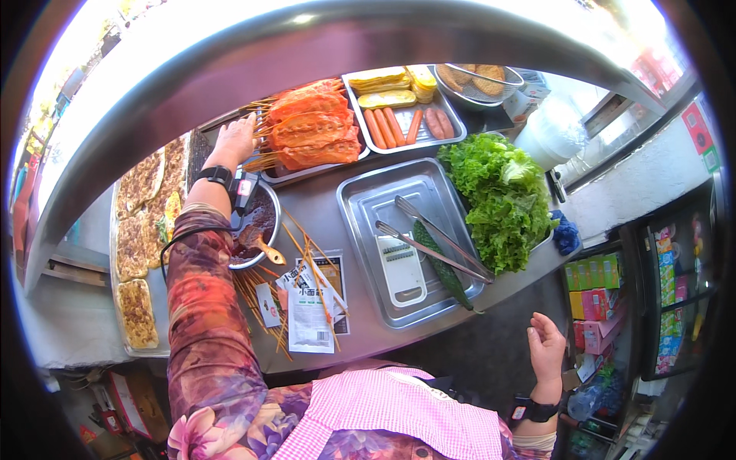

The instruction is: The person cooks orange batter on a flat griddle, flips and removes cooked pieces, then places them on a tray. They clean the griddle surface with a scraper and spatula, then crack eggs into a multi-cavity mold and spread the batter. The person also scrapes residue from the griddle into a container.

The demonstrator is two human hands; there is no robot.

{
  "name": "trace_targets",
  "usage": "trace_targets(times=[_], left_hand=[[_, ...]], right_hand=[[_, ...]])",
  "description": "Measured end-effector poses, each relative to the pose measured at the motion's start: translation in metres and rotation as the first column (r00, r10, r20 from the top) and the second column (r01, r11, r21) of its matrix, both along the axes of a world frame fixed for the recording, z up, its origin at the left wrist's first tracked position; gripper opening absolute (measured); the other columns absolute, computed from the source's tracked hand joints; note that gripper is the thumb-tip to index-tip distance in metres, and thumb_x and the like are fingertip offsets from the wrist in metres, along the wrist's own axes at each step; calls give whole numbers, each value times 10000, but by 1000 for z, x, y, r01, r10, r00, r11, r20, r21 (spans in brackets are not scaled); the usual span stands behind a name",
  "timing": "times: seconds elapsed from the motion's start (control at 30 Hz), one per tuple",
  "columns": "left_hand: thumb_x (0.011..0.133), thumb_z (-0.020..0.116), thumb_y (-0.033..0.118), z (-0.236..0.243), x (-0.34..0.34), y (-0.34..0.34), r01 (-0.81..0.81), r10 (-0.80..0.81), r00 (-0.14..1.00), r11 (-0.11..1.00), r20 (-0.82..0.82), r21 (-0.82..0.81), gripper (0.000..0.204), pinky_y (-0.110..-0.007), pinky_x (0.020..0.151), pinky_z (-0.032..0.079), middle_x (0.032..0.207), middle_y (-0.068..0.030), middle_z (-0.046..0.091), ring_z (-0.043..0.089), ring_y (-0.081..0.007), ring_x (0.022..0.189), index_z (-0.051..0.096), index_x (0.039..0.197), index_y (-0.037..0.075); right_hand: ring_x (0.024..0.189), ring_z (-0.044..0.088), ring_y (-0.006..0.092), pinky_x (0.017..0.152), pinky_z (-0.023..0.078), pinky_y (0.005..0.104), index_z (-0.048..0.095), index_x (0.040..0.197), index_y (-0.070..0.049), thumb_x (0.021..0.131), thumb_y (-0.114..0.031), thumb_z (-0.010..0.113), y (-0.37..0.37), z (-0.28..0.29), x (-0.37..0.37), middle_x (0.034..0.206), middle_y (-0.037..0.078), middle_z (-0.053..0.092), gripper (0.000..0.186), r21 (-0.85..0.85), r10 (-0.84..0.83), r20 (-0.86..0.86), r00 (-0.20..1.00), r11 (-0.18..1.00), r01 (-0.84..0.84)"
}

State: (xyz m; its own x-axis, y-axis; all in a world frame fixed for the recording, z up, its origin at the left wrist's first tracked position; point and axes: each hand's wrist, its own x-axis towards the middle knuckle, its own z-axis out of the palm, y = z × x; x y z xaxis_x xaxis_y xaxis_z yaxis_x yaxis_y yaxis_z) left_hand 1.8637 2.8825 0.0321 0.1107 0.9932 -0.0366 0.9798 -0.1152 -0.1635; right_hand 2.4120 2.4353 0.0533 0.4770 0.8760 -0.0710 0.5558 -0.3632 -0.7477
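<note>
My left hand [234, 140] reaches to the upper left, fingers bent in against the stick ends beside orange skewered sheets [307, 126] in a metal tray; exactly what they grip is hidden. Below it are a bowl of dark sauce [261, 211] with a wooden-handled brush [264, 248], and loose skewers [303, 245] over printed packets [310, 322]. Left of my arm lie topped flatbreads [138, 307]. My right hand [544, 349] hangs past the counter's edge, fingers loosely curved and apart, holding nothing.
A central metal tray [360, 192] holds a white grater [402, 280], tongs [452, 253] and a cucumber [433, 268]. Lettuce [494, 192], sausages [387, 126] and a fried-food basket [491, 80] sit behind. A steel hood edge [360, 31] arches overhead; shelves [594, 322] stand right.
</note>
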Motion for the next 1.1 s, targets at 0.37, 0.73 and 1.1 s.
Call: trace_targets(times=[0.37,0.73,1.1], left_hand=[[708,697,298,10,-27,-17,97,-166,935,970,312,224,803,-403,1031,364,1321,-232,470,447,-354,1232,354,1372,5],[882,614,218,81,-9,-158,-36,-111,601,986,792,166,570,-328,984,392,1287,-198,515,519,-268,1155,399,1349,-29],[890,603,80,60,244,-445,428,13,-161,902,987,58,230,-274,809,492,994,-73,653,624,-159,876,615,1107,6]], right_hand=[[858,666,209,767,527,293,630,1095,-22,809,-60,616,-40,13,12,985,144,664,288,65,-49,128,991,997,41],[868,659,187,769,527,282,624,1105,-19,825,-55,618,-202,26,44,1000,135,660,282,211,-233,32,972,952,221],[889,659,174,786,529,283,623,1095,-3,818,-22,629,-464,22,65,1011,117,669,278,288,-534,-18,846,807,515]])
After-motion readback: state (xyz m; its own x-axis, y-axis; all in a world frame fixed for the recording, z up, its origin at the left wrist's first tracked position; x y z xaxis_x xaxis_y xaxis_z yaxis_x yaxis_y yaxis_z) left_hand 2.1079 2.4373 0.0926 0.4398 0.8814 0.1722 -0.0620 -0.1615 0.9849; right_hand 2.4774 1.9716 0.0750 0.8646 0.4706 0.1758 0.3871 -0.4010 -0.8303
